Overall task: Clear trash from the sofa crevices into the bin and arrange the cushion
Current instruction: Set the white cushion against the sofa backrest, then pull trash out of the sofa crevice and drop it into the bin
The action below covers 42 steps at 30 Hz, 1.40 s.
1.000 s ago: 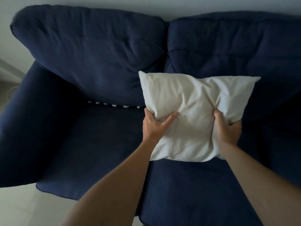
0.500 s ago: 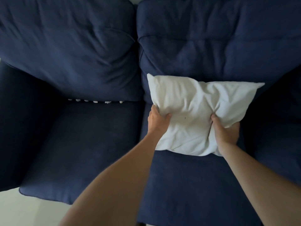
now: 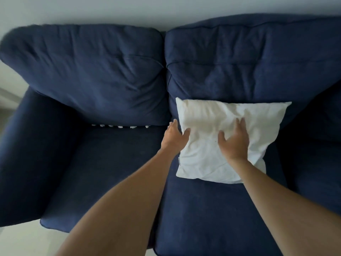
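On the white cushion [image 3: 217, 137], both hands' fingers [image 3: 241, 124] spread flat, gripping nothing.

A white, creased square cushion [image 3: 221, 145] leaned tilted against the lower part of the right back pad of the navy sofa [image 3: 92, 80], its bottom edge resting on the right seat pad and its left edge just beside the seam between the two seats. A row of small white scraps of trash [image 3: 120, 126] sat wedged in the crevice between the left back pad and the left seat pad, only their tops showing, well apart from the cushion's upper corner. The sofa itself was dark blue fabric with two plump, wrinkled back pads set side by side.
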Tool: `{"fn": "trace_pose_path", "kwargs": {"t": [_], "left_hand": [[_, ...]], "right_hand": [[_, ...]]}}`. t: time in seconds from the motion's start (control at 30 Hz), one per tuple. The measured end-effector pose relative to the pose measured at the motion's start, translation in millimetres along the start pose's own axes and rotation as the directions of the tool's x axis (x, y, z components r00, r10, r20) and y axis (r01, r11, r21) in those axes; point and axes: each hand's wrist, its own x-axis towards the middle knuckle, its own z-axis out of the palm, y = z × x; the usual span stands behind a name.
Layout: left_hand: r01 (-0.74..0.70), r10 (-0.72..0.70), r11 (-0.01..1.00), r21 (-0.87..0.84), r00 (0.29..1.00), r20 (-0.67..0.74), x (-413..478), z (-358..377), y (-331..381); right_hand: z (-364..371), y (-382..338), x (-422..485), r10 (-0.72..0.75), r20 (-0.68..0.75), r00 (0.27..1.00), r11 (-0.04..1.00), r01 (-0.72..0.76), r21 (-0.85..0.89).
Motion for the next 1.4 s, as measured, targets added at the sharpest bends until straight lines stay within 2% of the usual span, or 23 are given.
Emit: {"fn": "trace_pose_path", "kwargs": {"t": [0.13,0.23,0.37,0.47,0.67,0.83,0.97,1.17,1.4], "left_hand": [[0.006,0.009,0.991,0.133,0.994,-0.109,-17,-73,-12],[0.052,-0.018,0.987,0.155,0.978,-0.208,-25,-133,-39],[0.111,-0.061,0.982,0.150,0.951,-0.303,-29,-209,-94],[0.156,-0.112,0.981,0.116,0.942,-0.316,-17,-255,-146],[0.168,-0.142,0.979,0.118,0.969,-0.201,37,-311,-259],[0.208,-0.193,0.966,0.152,0.975,-0.112,81,-332,-343],[0.220,-0.214,0.964,0.151,0.975,-0.054,115,-328,-383],[0.158,-0.160,0.975,0.159,0.987,0.002,176,-315,-433],[-0.001,-0.016,0.964,0.265,0.998,0.065,244,-296,-466]], "right_hand": [[20,-78,-18,-0.167,0.148,0.975,0.981,0.179,-0.075],[42,-136,-33,-0.253,0.244,0.936,0.957,0.280,-0.082],[85,-211,-60,-0.321,0.341,0.884,0.928,0.366,-0.074],[129,-263,-80,-0.330,0.374,0.867,0.927,0.373,-0.048],[256,-325,-111,-0.255,0.441,0.860,0.961,0.275,0.019],[354,-343,-124,-0.163,0.535,0.829,0.972,0.228,-0.057],[408,-343,-122,-0.102,0.578,0.810,0.975,0.198,-0.105],[479,-336,-101,-0.082,0.601,0.795,0.967,0.211,-0.146],[546,-334,-70,-0.097,0.623,0.776,0.956,0.247,-0.158]]}}
